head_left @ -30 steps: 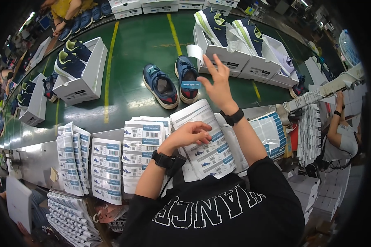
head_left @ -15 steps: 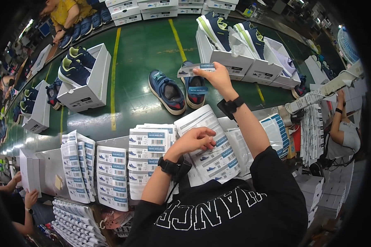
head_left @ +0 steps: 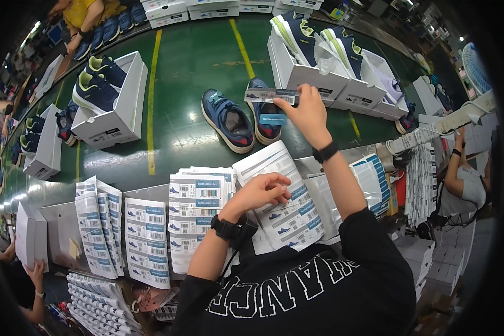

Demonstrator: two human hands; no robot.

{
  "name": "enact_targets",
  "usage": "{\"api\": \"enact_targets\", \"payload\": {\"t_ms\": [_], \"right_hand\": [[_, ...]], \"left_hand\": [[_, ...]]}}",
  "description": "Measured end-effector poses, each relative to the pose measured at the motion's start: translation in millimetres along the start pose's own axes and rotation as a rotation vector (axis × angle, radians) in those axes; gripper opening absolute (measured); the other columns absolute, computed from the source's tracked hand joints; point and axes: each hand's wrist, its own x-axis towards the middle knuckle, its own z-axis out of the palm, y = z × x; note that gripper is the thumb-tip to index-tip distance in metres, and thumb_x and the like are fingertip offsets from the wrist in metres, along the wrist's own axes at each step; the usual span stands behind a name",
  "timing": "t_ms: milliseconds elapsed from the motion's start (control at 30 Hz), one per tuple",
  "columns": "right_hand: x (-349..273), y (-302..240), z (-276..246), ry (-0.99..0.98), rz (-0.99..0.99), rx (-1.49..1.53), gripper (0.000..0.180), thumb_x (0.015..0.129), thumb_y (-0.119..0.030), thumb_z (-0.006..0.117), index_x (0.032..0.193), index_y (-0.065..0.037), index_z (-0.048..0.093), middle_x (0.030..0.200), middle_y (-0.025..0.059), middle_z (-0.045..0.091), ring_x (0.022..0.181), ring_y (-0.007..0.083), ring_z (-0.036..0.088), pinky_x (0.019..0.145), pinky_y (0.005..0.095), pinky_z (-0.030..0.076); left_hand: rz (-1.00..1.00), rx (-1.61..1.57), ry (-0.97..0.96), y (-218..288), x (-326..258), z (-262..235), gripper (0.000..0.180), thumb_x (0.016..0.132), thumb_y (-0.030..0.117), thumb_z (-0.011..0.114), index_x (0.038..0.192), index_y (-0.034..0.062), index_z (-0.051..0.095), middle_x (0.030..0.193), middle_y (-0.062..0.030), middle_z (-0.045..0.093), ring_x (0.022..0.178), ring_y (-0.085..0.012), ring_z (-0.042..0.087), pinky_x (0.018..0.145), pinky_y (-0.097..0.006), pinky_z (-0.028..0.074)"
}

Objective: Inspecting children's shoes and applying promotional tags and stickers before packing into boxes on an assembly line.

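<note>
Right hand [head_left: 307, 113]: raised over the green belt, thumb and fingers pinching one white rectangular sticker label [head_left: 271, 96] by its right end.
Left hand [head_left: 260, 192]: fingertips pressed flat on the white sheet of printed labels [head_left: 280, 196].
Below the pinched label: pair of navy blue sneakers [head_left: 246, 117].
Right of the grip: open white shoebox [head_left: 305, 70].
</note>
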Motion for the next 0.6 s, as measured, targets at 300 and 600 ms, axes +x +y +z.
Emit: {"api": "enact_targets", "payload": {"t_ms": [300,600], "right_hand": [[-25,10,-11,-0.611,0.466,0.442,0.07,0.085,-0.06,0.066,0.1,0.008,0.064,0.08,0.0185,0.069,0.075,0.0275,0.069,0.069,0.0354,0.053],[-33,-1,7,-0.693,0.501,0.43,0.136,0.06,-0.062,0.083,0.136,0.028,0.014,0.099,0.0362,0.064,0.093,0.0423,0.068,0.081,0.04,0.054]], "left_hand": [[-0.033,-0.035,-0.016,1,2,-2,0.028,0.1,0.014,0.052,0.125,0.001,0.056,0.101,-0.0088,0.069,0.089,-0.0129,0.067,0.077,-0.025,0.053],[0.361,0.155,0.828,31,-10,14,0.013,0.096,0.004,0.055,0.106,-0.0014,0.061,0.084,-0.003,0.064,0.078,-0.0087,0.063,0.07,-0.023,0.048]]}}
